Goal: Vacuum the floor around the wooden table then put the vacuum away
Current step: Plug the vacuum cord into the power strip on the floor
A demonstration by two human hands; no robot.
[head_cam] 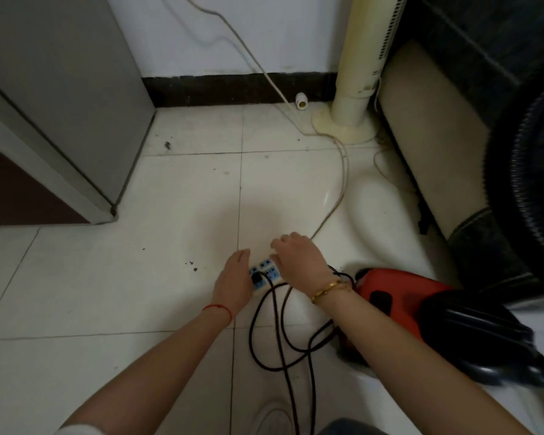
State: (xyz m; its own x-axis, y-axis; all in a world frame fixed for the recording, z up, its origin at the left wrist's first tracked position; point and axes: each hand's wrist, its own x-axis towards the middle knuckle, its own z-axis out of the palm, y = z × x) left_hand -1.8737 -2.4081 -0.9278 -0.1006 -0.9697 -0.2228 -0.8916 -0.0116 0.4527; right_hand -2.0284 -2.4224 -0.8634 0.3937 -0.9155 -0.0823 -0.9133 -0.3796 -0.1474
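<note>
Red canister vacuum cleaner (396, 301), glossy plastic body with black oval panel on top, on white tiled floor at right. Black ribbed hose (512, 189) arcs upward beside it. Black power cord (278, 334) loops loosely over floor; its black plug (257, 278) seated in white-and-blue power strip (263, 275).

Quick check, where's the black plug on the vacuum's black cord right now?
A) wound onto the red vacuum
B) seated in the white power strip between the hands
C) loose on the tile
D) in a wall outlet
B: the black plug sits in the white power strip on the tiled floor, with the left hand and right hand on either side of it.
</note>
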